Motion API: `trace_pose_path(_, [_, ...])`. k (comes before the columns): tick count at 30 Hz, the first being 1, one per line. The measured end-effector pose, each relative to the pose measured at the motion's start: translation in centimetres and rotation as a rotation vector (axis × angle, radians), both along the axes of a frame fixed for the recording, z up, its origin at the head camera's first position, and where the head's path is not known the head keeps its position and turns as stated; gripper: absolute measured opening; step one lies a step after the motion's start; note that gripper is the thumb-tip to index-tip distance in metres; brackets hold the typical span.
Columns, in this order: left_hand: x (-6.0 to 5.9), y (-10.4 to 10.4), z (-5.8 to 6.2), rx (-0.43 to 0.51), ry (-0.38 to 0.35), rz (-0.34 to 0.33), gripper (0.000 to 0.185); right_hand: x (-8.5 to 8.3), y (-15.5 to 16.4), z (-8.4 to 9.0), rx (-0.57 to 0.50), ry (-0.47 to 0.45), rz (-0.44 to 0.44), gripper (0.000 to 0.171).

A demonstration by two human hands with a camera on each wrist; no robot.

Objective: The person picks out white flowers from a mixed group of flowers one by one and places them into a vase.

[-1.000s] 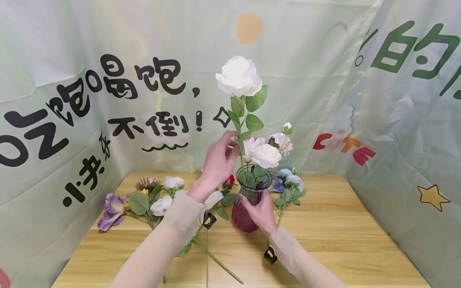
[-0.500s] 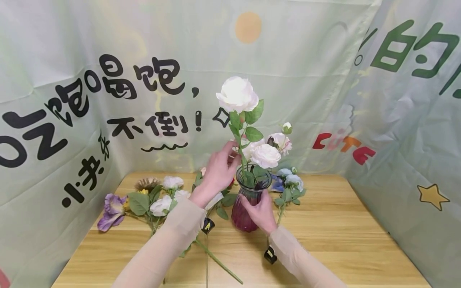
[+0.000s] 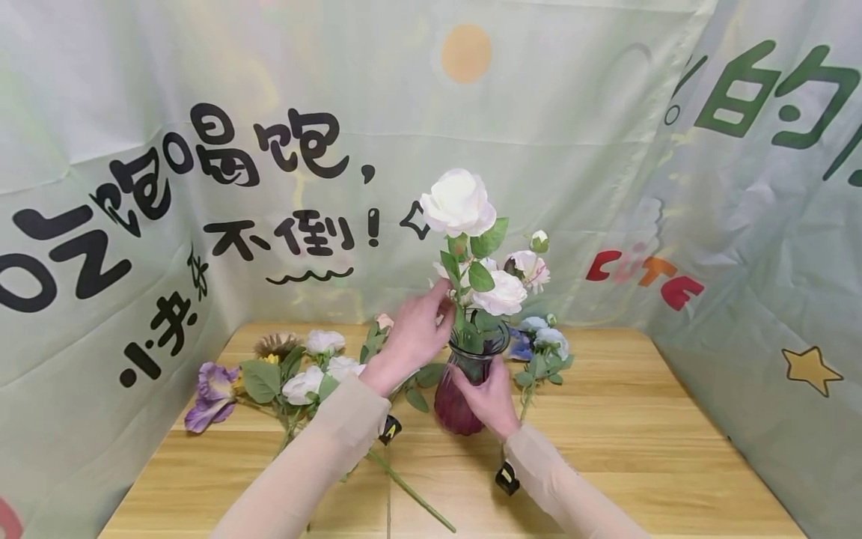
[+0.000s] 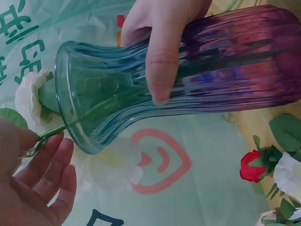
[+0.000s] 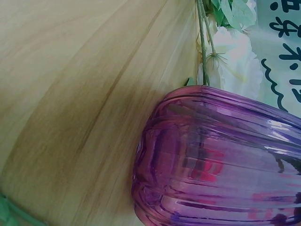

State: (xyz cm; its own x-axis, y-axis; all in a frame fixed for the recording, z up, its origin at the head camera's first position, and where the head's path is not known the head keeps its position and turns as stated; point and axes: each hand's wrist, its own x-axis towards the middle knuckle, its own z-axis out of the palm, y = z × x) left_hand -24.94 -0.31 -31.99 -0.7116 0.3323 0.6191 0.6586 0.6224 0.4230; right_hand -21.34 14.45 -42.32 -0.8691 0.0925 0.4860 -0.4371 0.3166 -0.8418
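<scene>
Vase (image 3: 451, 404) of ribbed glass, blue-green at the mouth and purple-red below, stands upright on the wooden worktop (image 3: 619, 442) before you. Your right hand (image 3: 489, 393) grips it at the neck, and your left hand (image 3: 416, 333) pinches the stem of a tall white rose (image 3: 460, 202), whose bloom rises above the rim. Pale pink-white blooms (image 3: 500, 292) already sit in the vase, to the right of this rose. A purple flower (image 3: 214, 393) and some white flowers (image 3: 303, 385) lie to your left, with blue flowers (image 3: 552, 343) beyond the vase to your right. The likeliest trouble is crowding: the rose's leaves could snag on the rim or push the pale blooms aside if pressed down carelessly. The heavy head could also make the rose lean if you let go too soon, and a loose right hand might let the vase tip. The left wrist view shows your fingertips just outside the rim, the stem (image 4: 101, 110) slanting inside the clear neck, and a red rose (image 4: 252, 165) that the head view does not show. The right wrist view shows the vase's base up close, but not the gripping hand.
</scene>
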Motion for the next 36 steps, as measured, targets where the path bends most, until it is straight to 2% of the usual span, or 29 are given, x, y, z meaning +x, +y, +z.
trace_pose_path(3, [0.2, 0.0, -0.3, -0.014, -0.016, -0.006, 0.009, 0.0, 0.0, 0.0, 0.002, 0.009, 0.004, 0.047])
trace_pose_path(10, [0.2, -0.1, -0.4, 0.003, -0.036, -0.026, 0.014, -2.5, 0.7, -3.4, -0.009, 0.009, 0.014, 0.05])
trace_pose_path(13, [0.2, -0.4, 0.3, 0.045, -0.01, -0.052, 0.012, -2.4, 0.8, -3.4, -0.002, 0.019, 0.005, 0.051])
trace_pose_path(17, [0.3, -0.7, 2.0, 0.103, 0.033, -0.068, 0.01, -2.4, 0.8, -3.3, 0.022, 0.019, -0.016, 0.053])
trace_pose_path(23, [0.5, -1.0, 4.2, 0.222, 0.103, -0.047, 0.014, -2.3, 0.8, -3.1, 0.034, 0.005, -0.013, 0.053])
trace_pose_path(26, [0.5, -1.0, 4.7, 0.228, 0.113, -0.048, 0.016, -2.4, 0.8, -3.1, 0.025, 0.006, -0.005, 0.052])
trace_pose_path(32, [0.3, -0.8, 3.9, 0.144, 0.099, -0.041, 0.008, -2.4, 0.8, -3.2, 0.023, 0.011, -0.007, 0.052])
trace_pose_path(36, [0.2, -0.4, 3.1, 0.08, 0.074, -0.029, 0.015, -2.5, 0.7, -3.3, 0.024, -0.004, -0.025, 0.052])
